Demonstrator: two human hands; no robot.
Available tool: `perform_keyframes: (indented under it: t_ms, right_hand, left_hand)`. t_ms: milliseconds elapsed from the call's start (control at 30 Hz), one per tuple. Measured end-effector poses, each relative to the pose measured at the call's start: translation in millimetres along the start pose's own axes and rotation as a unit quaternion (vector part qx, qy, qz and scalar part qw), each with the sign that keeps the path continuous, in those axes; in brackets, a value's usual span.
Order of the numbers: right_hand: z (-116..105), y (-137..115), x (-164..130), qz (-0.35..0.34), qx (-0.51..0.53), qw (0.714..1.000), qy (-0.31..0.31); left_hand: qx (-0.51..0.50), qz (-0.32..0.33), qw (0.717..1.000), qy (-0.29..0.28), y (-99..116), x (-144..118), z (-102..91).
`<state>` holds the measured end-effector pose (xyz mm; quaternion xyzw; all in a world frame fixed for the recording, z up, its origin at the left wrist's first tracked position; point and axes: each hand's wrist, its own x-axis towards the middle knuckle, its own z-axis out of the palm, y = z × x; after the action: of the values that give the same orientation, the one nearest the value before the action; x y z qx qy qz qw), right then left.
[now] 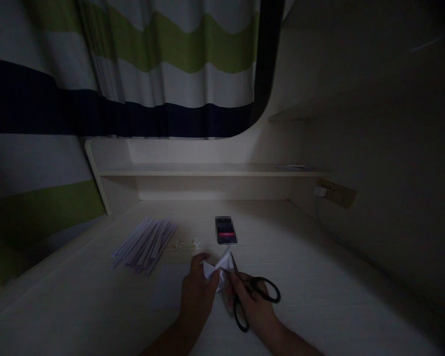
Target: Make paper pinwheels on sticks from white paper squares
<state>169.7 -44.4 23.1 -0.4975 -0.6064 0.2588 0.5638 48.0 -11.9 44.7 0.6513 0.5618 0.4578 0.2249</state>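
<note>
Folded white paper [221, 262] is pinched between the thumb and fingers of my left hand [198, 289], above the desk. My right hand [254, 301] holds black-handled scissors [265, 288], their dark blade [233, 262] pointing away from me beside the paper's right edge. The fingers of my right hand also reach the lower part of the paper; exactly how they grip it is hard to see. Left of my left hand, a flat pale sheet [166, 287] lies on the desk.
A phone [226, 230] with a lit screen lies just beyond my hands. To the left are a bundle of rolled paper strips [146, 244] and small pale pieces [195, 242]. A shelf [207, 173] spans the back; a plugged charger [321, 192] and cable hang on the right wall.
</note>
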Motion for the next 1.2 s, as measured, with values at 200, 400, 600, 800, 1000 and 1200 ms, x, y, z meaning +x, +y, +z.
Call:
perform_keyframes:
  t_ms: [200,400,600,800,1000,1200]
  right_hand:
    - [-4,-3,4,-0.056,-0.026,0.997,-0.039]
    - [-19,6,9,-0.27,-0.201,0.934,-0.12]
    - [-15,17,9,-0.298,-0.264,0.911,-0.105]
    - [-7,3,5,-0.13,-0.098,0.983,-0.082]
    - [-1,-5,6,0.12,0.083,0.989,-0.036]
    - [-1,-4,5,0.083,0.042,0.994,-0.054]
  left_hand:
    - [-0.006,-0.001,1.0,0.016,-3,3,0.7]
    - [-0.014,-0.01,1.0,0.007,-8,3,2.9]
    - [-0.033,0.004,0.999,0.024,-7,2,3.8]
    - [-0.053,-0.02,0.998,0.028,-7,4,4.2]
    - [-0.06,-0.037,0.997,0.023,-5,5,3.6]
    - [-0.062,-0.047,0.997,0.013,-3,6,4.1]
